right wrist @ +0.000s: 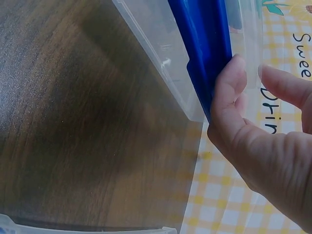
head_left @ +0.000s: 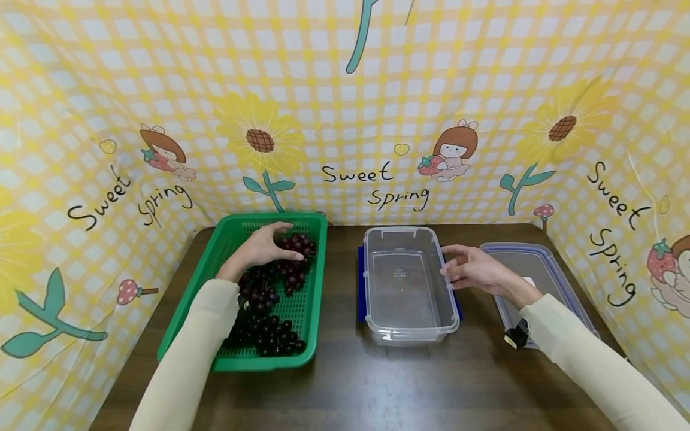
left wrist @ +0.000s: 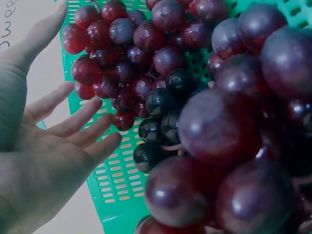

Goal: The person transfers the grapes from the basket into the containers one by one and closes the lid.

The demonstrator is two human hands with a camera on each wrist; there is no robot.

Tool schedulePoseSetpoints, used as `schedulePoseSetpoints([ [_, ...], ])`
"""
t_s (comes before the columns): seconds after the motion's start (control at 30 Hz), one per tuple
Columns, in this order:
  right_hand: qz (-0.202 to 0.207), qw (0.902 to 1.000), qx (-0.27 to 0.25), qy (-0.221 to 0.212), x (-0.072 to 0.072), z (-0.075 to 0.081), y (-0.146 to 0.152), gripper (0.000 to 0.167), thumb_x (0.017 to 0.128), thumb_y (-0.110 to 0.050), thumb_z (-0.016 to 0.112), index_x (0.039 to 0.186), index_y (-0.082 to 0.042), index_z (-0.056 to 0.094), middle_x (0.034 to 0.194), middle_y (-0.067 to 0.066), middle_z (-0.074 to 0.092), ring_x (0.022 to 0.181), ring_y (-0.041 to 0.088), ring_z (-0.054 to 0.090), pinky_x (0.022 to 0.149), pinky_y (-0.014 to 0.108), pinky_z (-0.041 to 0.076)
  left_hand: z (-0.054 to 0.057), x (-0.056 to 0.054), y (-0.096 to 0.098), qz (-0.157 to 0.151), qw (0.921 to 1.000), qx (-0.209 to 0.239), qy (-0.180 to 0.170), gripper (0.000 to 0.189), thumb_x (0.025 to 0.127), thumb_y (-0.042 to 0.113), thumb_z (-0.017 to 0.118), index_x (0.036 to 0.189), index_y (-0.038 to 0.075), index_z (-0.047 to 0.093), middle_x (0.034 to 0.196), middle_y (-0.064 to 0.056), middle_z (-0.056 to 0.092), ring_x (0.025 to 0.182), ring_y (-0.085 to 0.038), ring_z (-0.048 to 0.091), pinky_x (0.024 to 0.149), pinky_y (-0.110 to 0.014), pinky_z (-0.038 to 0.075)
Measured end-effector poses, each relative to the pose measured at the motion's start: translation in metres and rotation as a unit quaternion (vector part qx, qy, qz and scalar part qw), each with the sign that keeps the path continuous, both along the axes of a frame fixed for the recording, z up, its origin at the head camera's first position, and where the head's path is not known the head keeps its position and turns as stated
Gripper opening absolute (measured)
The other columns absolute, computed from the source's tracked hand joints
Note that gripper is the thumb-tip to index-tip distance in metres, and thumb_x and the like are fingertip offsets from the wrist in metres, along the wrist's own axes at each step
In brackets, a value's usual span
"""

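Observation:
In the head view my left hand (head_left: pixel 261 246) reaches over a green basket (head_left: pixel 318 299) that holds bunches of dark red grapes (head_left: pixel 303 244) and black grapes (head_left: pixel 272 336). The left wrist view has this hand's fingers spread beside a red bunch (left wrist: pixel 131 58), with nothing held in them. My right hand (head_left: pixel 474 269) is at the right side of a clear plastic container (head_left: pixel 401 299) with blue side latches. Its loosely bent fingers touch the blue latch (right wrist: pixel 209 53), while the thumb stands apart. No fruit lies in the container.
A clear lid (head_left: pixel 504 266) with a blue-tinted rim lies on the brown table (head_left: pixel 345 383) at the right, partly behind the right forearm. A small black object (head_left: pixel 517 335) is by the right wrist. Yellow checked cloth (head_left: pixel 345 120) walls in the table's back and sides.

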State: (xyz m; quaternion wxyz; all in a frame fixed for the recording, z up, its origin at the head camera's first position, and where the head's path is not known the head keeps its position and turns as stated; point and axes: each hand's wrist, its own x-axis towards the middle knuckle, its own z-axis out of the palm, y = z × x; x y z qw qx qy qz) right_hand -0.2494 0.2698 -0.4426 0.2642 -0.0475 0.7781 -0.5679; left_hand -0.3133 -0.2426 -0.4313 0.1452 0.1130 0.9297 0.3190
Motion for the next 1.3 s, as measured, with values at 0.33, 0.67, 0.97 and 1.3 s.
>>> schedulePoseSetpoints([
  [0.33,0.001,1.0,-0.002,-0.002,0.0,-0.002,0.0,0.072,0.102,-0.005,0.063,0.164,0.0,0.025,0.114,0.017,0.068,0.09,0.017,0.071,0.084,0.037,0.065,-0.009,-0.004,0.005,-0.009,0.9997,-0.022,-0.003,0.102,0.085,0.054,0.085,0.164,0.013,0.035,0.167,-0.023,0.036,0.15,-0.047,0.039,0.116,-0.065,0.042],
  [0.67,-0.004,0.9999,-0.007,-0.009,0.0,-0.004,-0.001,0.075,0.101,-0.005,0.066,0.164,0.0,0.026,0.109,0.012,0.069,0.089,0.016,0.071,0.083,0.036,0.065,-0.019,-0.008,0.01,-0.032,0.9971,-0.069,0.005,0.099,0.084,0.041,0.089,0.162,0.01,0.037,0.168,-0.025,0.033,0.153,-0.049,0.035,0.116,-0.065,0.042],
  [0.97,-0.009,0.9999,-0.008,-0.012,-0.001,-0.002,0.0,0.074,0.101,-0.005,0.065,0.164,0.0,0.026,0.111,0.013,0.069,0.089,0.016,0.071,0.083,0.036,0.065,-0.021,-0.011,0.012,-0.043,0.9956,-0.079,0.025,0.092,0.086,0.034,0.088,0.161,0.009,0.041,0.166,-0.026,0.036,0.152,-0.05,0.036,0.116,-0.065,0.043],
  [1.3,-0.007,0.9999,-0.009,-0.01,0.0,-0.003,0.001,0.075,0.101,-0.006,0.066,0.164,0.0,0.025,0.112,0.014,0.07,0.089,0.015,0.071,0.083,0.035,0.065,-0.024,-0.014,0.013,-0.054,0.986,-0.137,0.078,0.075,0.091,0.036,0.08,0.156,0.015,0.049,0.156,-0.022,0.053,0.135,-0.046,0.057,0.105,-0.062,0.051],
])
